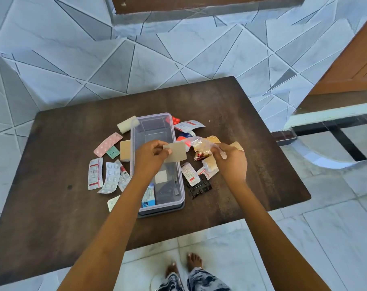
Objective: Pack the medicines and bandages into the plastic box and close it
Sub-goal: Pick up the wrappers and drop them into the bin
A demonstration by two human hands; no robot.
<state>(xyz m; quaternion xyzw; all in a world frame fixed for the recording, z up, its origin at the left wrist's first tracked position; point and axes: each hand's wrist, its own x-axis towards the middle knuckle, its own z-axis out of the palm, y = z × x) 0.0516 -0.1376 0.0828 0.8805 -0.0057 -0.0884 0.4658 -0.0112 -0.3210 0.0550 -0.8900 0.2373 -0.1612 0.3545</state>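
A clear plastic box (136, 164) stands open in the middle of the dark wooden table (241, 143), with a blue and white medicine carton (148, 196) and a white patch (161, 176) inside. My left hand (150, 156) holds a tan bandage strip (176, 153) above the box. My right hand (231, 160) grips a clear plastic packet (201, 143) just right of the box. Blister packs (107, 143) and sachets (95, 173) lie left of the box. More sachets (189, 125), a red blister (175, 120) and tan bandages (210, 163) lie on the right.
A white gauze pad (127, 123) rests by the box's far left corner. A black plastic clip piece (200, 186) lies right of the box. The table stands on a tiled floor, my bare feet (183, 265) below its near edge. A glass table (336, 133) is at right.
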